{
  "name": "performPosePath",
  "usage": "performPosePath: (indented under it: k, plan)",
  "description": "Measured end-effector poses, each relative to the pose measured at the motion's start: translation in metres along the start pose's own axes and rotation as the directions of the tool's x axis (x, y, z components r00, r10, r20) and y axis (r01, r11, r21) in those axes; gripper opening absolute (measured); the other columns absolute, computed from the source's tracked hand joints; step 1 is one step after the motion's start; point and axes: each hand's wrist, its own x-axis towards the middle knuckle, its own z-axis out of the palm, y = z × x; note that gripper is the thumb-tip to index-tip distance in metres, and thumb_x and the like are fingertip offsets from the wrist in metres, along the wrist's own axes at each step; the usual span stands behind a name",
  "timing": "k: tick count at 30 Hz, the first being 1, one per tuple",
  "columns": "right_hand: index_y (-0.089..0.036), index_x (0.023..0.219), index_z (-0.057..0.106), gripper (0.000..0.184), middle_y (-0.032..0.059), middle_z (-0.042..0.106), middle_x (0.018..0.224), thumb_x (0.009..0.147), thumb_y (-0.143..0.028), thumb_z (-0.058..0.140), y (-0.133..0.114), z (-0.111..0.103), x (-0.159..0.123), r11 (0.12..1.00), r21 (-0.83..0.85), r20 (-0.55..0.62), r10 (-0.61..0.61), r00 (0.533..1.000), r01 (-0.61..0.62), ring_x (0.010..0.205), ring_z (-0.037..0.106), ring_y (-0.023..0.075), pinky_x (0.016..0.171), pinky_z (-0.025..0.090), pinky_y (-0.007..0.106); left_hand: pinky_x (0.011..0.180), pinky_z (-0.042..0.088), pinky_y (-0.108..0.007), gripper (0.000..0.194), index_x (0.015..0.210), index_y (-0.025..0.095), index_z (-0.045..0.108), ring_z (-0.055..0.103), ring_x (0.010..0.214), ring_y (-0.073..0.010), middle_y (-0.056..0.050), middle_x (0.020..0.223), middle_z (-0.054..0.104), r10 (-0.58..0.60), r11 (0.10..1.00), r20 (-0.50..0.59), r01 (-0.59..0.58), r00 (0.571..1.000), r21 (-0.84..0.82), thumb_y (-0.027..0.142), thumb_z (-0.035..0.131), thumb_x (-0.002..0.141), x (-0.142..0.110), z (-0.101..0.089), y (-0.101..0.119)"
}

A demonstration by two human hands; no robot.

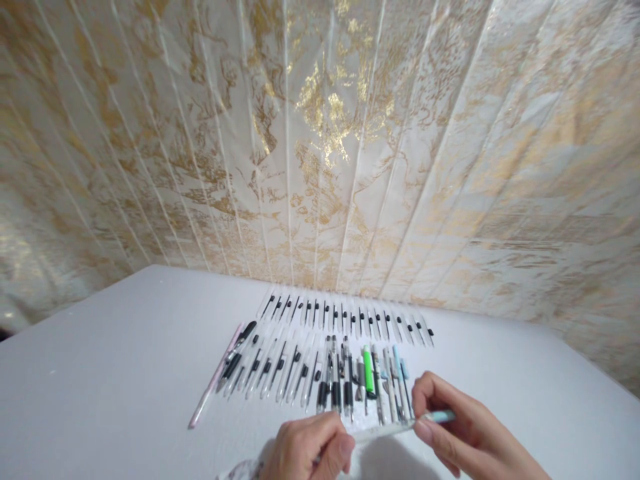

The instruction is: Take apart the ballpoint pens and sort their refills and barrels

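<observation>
A slim white pen [383, 432] with a light blue end stretches between my hands, low over the near part of the table. My left hand [311, 448] is closed around its left end, which the fingers hide. With thumb and fingertips my right hand [463, 430] pinches it near the blue end. Just beyond lie a bright green pen [369, 368], several pens with black grips [349, 390] and a few pale blue and white pens [401, 373].
Two rows of clear pens with black clips [280, 370] lie on the white table [110, 373]. A long pink-and-clear stick [215, 380] slants at the left end. Behind the table's far edge hangs a white curtain with gold patterns [320, 147]. Something crumpled [240, 471] shows beside my left wrist.
</observation>
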Motion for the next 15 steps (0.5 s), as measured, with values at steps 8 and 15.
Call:
performPosePath:
  k: [8, 15]
  plan:
    - [-0.018, 0.080, 0.067, 0.036, -0.0008, 0.054, 0.064, 0.072, -0.052, 0.075, -0.009, 0.012, 0.000, 0.920, 0.344, -0.412, -0.031, 0.911, 0.187, 0.050, 0.049, 0.0100, 0.045, 0.042, 0.022, 0.054, 0.031, -0.022, 0.044, 0.067, 0.020, 0.052, 0.044, 0.057, -0.0110, 0.003, 0.062, 0.046, 0.013, 0.993, -0.074, -0.022, 0.997, -0.117, 0.047, 0.036, 0.097, -0.001, -0.002, 0.009]
    - [-0.022, 0.059, 0.045, 0.047, -0.0060, 0.046, 0.040, 0.077, -0.063, 0.058, 0.017, -0.064, 0.005, 0.973, -0.132, -0.479, 0.105, 0.871, -0.189, 0.030, 0.039, 0.0092, 0.031, 0.033, 0.020, 0.055, 0.030, -0.022, 0.043, 0.065, 0.021, 0.044, 0.042, 0.057, -0.0116, 0.004, 0.061, 0.040, -0.037, 0.992, -0.003, 0.037, 0.999, -0.118, 0.050, 0.034, 0.096, -0.003, -0.002, 0.013]
